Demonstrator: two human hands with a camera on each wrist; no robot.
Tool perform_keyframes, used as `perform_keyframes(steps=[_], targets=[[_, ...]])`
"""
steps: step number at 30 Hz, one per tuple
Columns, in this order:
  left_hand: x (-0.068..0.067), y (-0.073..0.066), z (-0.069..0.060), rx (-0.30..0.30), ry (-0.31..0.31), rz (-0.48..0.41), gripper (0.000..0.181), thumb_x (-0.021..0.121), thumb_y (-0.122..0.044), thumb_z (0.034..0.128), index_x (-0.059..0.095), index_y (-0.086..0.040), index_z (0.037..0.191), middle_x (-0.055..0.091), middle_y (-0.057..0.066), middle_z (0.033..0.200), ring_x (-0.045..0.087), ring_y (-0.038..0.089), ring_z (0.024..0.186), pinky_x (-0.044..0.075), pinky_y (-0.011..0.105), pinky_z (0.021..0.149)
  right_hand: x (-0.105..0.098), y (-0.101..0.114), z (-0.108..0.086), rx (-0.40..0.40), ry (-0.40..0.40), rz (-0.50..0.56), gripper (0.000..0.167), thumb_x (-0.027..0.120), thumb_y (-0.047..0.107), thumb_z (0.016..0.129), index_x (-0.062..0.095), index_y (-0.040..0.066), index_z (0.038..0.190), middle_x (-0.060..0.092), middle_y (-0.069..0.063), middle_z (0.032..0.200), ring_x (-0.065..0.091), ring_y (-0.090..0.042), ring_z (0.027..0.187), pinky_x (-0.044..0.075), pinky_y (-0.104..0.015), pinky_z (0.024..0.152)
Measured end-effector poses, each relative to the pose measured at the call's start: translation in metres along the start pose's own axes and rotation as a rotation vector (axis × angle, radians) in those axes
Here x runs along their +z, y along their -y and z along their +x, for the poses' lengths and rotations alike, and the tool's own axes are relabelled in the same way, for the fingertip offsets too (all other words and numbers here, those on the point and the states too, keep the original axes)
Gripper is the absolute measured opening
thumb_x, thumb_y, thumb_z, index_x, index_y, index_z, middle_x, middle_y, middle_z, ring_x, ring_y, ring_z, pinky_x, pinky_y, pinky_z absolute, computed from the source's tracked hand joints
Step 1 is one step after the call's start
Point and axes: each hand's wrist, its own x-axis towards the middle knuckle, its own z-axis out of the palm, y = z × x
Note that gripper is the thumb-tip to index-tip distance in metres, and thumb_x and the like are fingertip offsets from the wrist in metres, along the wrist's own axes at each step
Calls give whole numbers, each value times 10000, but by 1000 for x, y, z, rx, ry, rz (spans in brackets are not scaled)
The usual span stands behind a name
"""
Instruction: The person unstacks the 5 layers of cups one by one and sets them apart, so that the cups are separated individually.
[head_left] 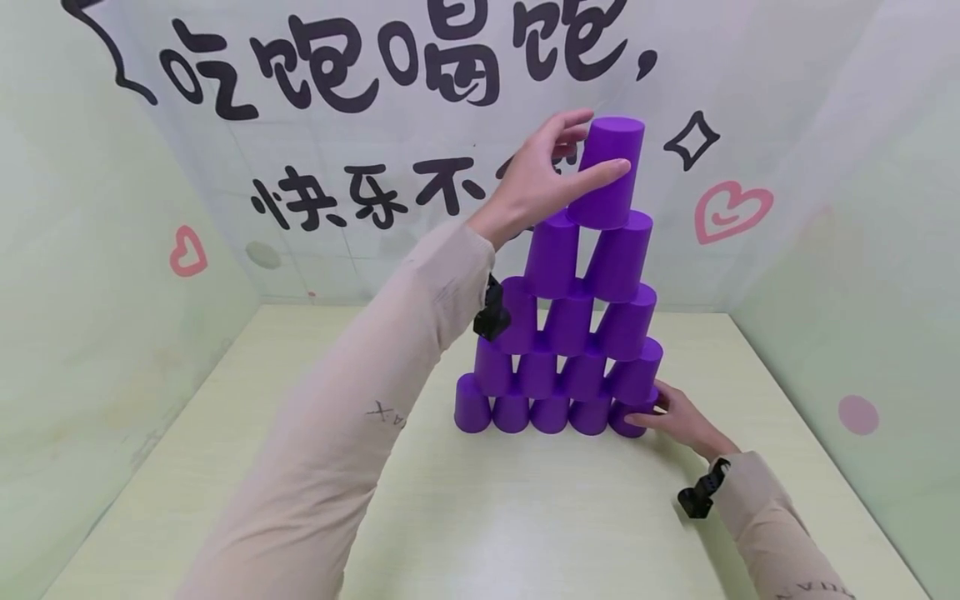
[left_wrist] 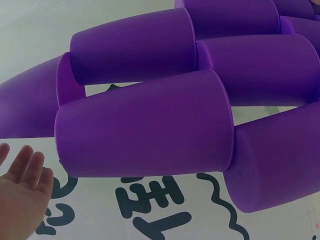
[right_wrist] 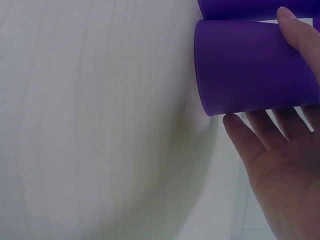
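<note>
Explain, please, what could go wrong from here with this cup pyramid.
The left hand is right beside the top cup, overlapping it in the head view; a small knock might topple that cup.

The right hand is around the bottom row's right-end cup; a slip or tug there could unseat the second-row cup partly resting on it, and perhaps collapse that side.

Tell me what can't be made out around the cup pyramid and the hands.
- Head: the end of the lower wall lettering, behind the left hand and cups.
- Head: part of the middle row's leftmost cup, behind the black wrist device.
- Left wrist: the top cup's narrow end, cut off by the left edge.
- Right wrist: most fingertips of the right hand, behind the bottom cup; their grip is unclear.
</note>
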Motion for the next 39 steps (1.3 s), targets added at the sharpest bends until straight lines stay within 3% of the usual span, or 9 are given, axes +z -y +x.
perform_keyframes(steps=[12,22,28,39], targets=[[7,0,7,-9,29,-15,765,715,-337,717,313,-235,1360,500,-40,1141,482,52,990,415,186,799,-1,1,0,-10,0,25,584,702,156,759,434,7,1256,535,-165,1117,514,-253,978,454,-334,793],[12,3,9,15,12,24,696,699,-347,731,367,-197,1325,518,-31,1087,484,57,969,414,175,787,0,1,-1,-8,2,38,582,706,150,754,440,5,1251,536,-167,1118,520,-247,976,455,-334,796],[13,4,8,13,2,-13,656,694,-346,739,390,-198,1301,524,-33,1063,496,77,957,424,186,769,0,1,-1,-4,8,42,584,701,144,758,434,-4,1254,533,-173,1116,514,-273,980,454,-341,794],[0,3,7,47,-70,-102,644,694,-279,756,377,-156,1303,524,-5,1088,517,109,946,452,183,752,-1,0,-1,-16,3,31,564,706,135,751,450,-6,1234,541,-167,1109,528,-240,957,463,-313,781]])
